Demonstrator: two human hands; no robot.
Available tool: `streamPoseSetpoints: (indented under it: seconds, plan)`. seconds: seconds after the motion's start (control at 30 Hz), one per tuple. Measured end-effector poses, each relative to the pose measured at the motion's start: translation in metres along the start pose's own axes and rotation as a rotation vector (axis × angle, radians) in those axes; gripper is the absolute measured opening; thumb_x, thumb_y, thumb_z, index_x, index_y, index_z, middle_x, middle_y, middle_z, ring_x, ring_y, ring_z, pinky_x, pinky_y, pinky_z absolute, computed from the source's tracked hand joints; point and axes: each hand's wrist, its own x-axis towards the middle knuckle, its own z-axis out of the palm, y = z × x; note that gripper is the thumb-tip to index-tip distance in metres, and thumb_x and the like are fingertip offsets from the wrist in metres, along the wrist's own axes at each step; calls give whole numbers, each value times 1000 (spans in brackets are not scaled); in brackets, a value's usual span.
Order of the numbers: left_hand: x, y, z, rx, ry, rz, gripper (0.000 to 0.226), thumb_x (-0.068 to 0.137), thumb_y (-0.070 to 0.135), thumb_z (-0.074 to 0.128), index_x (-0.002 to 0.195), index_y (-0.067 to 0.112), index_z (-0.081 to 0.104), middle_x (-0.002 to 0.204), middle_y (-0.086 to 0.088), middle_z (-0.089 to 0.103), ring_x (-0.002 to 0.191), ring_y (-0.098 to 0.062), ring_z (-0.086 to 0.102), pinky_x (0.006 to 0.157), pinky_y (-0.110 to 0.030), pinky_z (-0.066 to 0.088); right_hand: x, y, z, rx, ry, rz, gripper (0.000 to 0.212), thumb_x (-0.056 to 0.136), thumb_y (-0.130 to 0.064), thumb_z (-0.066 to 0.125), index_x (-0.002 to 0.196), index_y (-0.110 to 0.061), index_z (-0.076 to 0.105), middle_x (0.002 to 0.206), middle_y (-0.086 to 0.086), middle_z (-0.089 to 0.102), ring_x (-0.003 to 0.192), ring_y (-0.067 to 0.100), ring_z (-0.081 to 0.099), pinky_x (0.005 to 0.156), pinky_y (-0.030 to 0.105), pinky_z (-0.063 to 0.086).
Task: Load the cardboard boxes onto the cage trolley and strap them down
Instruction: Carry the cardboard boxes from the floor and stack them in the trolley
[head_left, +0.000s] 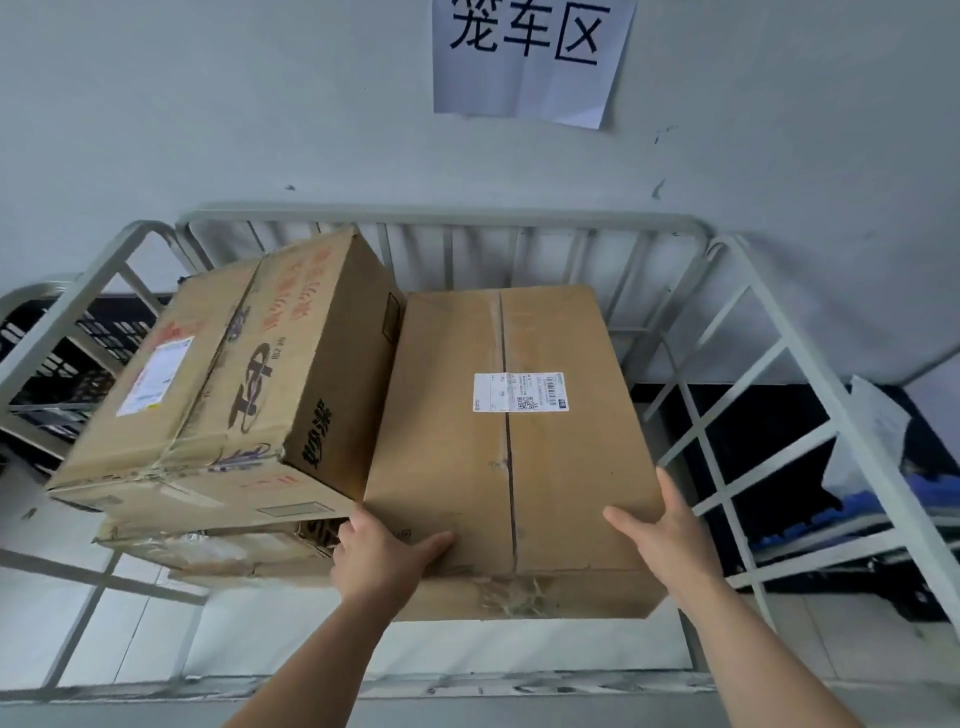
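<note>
While the plain box (498, 441) sits in the cage trolley (441, 215) against the printed box (223, 384), the left hand (387, 558) seems curled round its near corner, and the right hand (670, 535) presses straight fingers on its side.

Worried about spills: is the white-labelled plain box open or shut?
Shut: the plain box has its top flaps flat, meeting along the centre seam, with the white label across it.
</note>
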Motion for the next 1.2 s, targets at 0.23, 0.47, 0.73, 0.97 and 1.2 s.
streamPoseSetpoints:
  seconds: [0.23,0.47,0.73,0.97,1.2]
  plan:
    - [-7,29,21,32,47,-24,123,51,68,79,141,5,24,138,-15,40,128,-35,39,104,-44,36,23,10,-21,40,-8,39,95,74,-42,77,148,-40,17,146,-5,43,128,21,46,104,46,42]
    - [-19,81,66,4,86,-45,120,51,67,80,139,5,26,135,-16,41,125,-37,41,102,-47,37,78,22,-72,93,-58,27,93,74,-36,78,147,-42,21,140,-8,48,122,17,50,102,46,44]
    - [-27,170,146,0,-27,29,115,55,68,78,138,6,27,134,-12,42,125,-34,40,103,-44,35,136,57,-165,12,39,51,91,75,-41,76,147,-40,19,124,-12,54,103,13,54,91,39,48]
    - [7,175,213,31,-93,-55,107,53,69,77,129,7,34,127,-12,46,121,-36,43,99,-45,39,202,92,-159,-95,-7,102,96,73,-48,74,149,-38,15,133,-11,52,113,17,55,92,43,48]
    - [55,151,267,127,-111,-128,104,51,74,74,122,8,36,122,-12,46,119,-34,43,98,-45,40,268,134,-114,-189,-96,168,97,69,-55,74,148,-35,22,138,-8,51,120,21,52,94,43,47]
